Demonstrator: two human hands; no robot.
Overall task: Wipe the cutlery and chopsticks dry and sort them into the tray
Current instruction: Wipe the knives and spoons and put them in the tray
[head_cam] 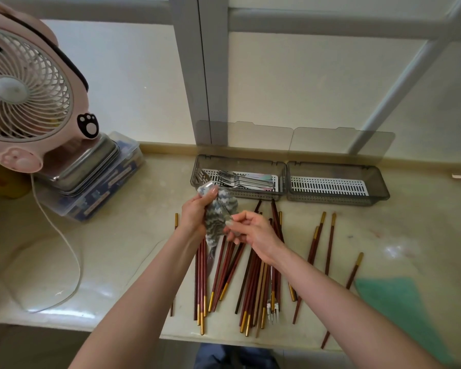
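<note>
My left hand [196,213] grips a grey-and-white striped cloth [218,217] wrapped round a piece of metal cutlery [207,185], whose end pokes out above the thumb. My right hand [252,234] pinches the handle end of that cutlery where it leaves the cloth. Both hands hover just in front of the left grey tray [197,169], which holds several forks [242,178]. The right grey tray [381,182] shows only its white grid insert. Several red-brown chopsticks with gold ends [225,270] lie scattered on the counter below my hands. A fork [272,311] lies among them.
A pink fan [24,89] stands at the far left on stacked metal trays and a clear plastic box [101,187]; its white cord [72,251] loops over the counter. A green cloth [399,307] lies at the right front. Both trays' clear lids lean against the window.
</note>
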